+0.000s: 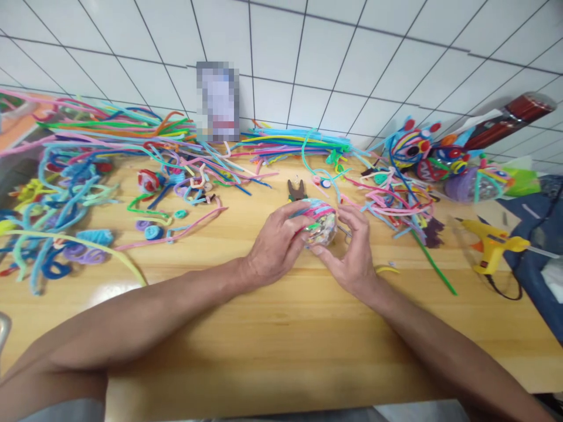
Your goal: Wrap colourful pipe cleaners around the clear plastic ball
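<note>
Between my hands, above the wooden table, is a small rounded clear plastic piece [326, 230] with pink, blue and green pipe cleaners on its upper side. My left hand [273, 241] grips it from the left, its fingers covering part of it. My right hand [355, 249] curves round the other side, thumb at the lower edge and index finger near the top. Just beyond the left fingers lie pliers [297, 189] with dark jaws, their handles partly hidden. A short yellow pipe cleaner piece [387, 269] rests beside my right wrist.
Loose pipe cleaners [73, 193] heap on the left, with a bundle [294, 146] along the tiled wall. Pink ones [391, 205] tangle at right. Decorated bottle figures [409, 146] stand behind them. A yellow glue gun [495, 243] with a cord lies on the right.
</note>
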`<state>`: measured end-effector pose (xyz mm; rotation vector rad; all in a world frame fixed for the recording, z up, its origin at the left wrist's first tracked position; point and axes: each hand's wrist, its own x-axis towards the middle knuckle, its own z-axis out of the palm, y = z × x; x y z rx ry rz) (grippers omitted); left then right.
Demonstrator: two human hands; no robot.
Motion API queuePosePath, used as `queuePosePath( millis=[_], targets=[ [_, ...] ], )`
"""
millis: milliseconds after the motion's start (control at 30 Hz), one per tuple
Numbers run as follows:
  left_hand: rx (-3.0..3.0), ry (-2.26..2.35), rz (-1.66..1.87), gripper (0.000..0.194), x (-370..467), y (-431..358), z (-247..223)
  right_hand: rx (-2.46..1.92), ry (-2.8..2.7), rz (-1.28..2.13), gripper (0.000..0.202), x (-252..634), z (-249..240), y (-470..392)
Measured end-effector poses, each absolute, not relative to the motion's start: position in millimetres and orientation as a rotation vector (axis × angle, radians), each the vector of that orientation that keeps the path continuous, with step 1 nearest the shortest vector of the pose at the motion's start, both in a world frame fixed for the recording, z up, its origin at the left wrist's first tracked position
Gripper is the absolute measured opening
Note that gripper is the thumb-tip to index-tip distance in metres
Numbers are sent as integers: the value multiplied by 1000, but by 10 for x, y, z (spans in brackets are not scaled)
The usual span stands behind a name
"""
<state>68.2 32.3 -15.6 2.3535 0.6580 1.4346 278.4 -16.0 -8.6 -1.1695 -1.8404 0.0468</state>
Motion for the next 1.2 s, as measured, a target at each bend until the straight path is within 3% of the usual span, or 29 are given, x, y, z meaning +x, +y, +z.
queuePosePath(
  millis=[300,833,1200],
  targets=[
    [2352,488,1417,32,691,436,-112,-1104,-2024,-63,72,2829,22,-155],
    [2453,575,1401,46,664,441,-198,-1139,-2102,-89,75,2863,24,-136],
    [2495,582,1406,46,666,450,-244,-1105,-2074,-78,79,2859,38,-126]
  ],
)
